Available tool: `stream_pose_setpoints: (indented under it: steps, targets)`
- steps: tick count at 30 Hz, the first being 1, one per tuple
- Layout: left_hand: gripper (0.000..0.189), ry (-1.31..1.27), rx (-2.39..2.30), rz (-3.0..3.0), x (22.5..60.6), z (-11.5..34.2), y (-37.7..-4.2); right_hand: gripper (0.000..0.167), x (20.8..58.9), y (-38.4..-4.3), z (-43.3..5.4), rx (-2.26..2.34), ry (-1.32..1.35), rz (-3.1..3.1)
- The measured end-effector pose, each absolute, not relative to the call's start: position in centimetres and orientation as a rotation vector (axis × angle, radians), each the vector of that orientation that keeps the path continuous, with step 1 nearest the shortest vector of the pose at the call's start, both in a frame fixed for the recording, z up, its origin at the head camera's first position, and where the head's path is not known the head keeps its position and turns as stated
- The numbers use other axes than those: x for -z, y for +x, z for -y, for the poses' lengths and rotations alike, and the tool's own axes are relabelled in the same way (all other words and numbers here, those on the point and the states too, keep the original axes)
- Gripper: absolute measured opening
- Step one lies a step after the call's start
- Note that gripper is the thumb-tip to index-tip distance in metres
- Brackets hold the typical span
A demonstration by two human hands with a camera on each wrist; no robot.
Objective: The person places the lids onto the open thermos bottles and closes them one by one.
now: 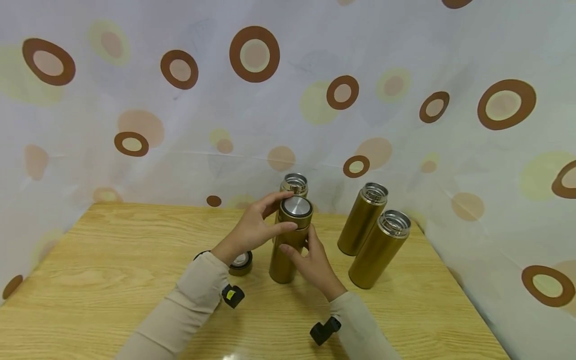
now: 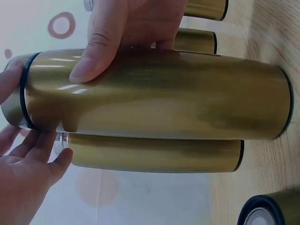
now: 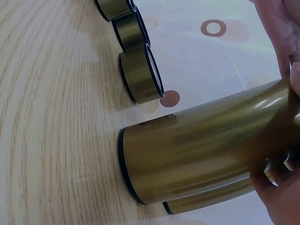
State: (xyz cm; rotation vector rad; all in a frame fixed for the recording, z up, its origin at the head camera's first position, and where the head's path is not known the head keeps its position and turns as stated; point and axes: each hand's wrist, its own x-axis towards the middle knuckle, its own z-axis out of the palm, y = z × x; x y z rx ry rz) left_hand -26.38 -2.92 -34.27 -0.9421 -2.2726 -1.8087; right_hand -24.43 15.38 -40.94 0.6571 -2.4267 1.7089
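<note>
A gold vacuum flask (image 1: pixel 282 262) stands upright on the wooden table in front of me, its lid (image 1: pixel 297 206) with a silver disc on top. My left hand (image 1: pixel 252 227) holds that lid between thumb and fingers. Lower down, my right hand (image 1: pixel 317 265) grips the flask's body, thumb across the near side. Seen from the left wrist, a dark ring (image 2: pixel 24 93) marks the seam between lid and body. Directly behind stands a lidless flask (image 1: pixel 294 185) with a bare steel neck, mostly hidden by the held one.
Two more lidless gold flasks, one farther back (image 1: pixel 362 220) and one nearer (image 1: pixel 380 250), stand to the right. Left of the held flask lies a loose lid (image 1: pixel 240 265); the right wrist view shows several lids (image 3: pixel 140 77) in a row. A patterned cloth (image 1: pixel 270 125) hangs behind the table.
</note>
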Motion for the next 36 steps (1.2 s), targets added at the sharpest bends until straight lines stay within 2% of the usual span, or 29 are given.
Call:
stream_pose_setpoints:
  steps: [6,11,15,18,22,29,36]
  targets:
    - [0.063,-0.866,1.604,2.354,33.8,2.3,-25.4,0.070,40.9,-24.4,-15.3,-1.700,0.655,2.418]
    - [0.069,-0.641,1.380,2.298,33.6,0.7,-24.3,0.071,40.9,-24.3,-15.5,-1.677,0.672,2.434]
    - [0.074,-0.521,1.262,2.287,33.5,-0.4,-23.9,0.066,39.0,-23.1,-15.2,-1.660,0.680,2.455]
    - [0.072,-0.503,1.229,2.287,33.7,-0.6,-23.8,0.061,37.6,-22.3,-14.9,-1.665,0.683,2.465]
    - [0.068,-0.561,1.258,2.281,33.8,-0.1,-24.1,0.057,37.7,-22.4,-14.8,-1.657,0.692,2.469]
    - [0.065,-0.844,1.353,2.334,33.7,1.9,-25.2,0.068,39.8,-24.0,-15.3,-1.685,0.671,2.452]
    - [0.064,-1.046,1.393,2.421,33.5,3.2,-25.9,0.069,40.7,-24.5,-15.5,-1.687,0.691,2.438]
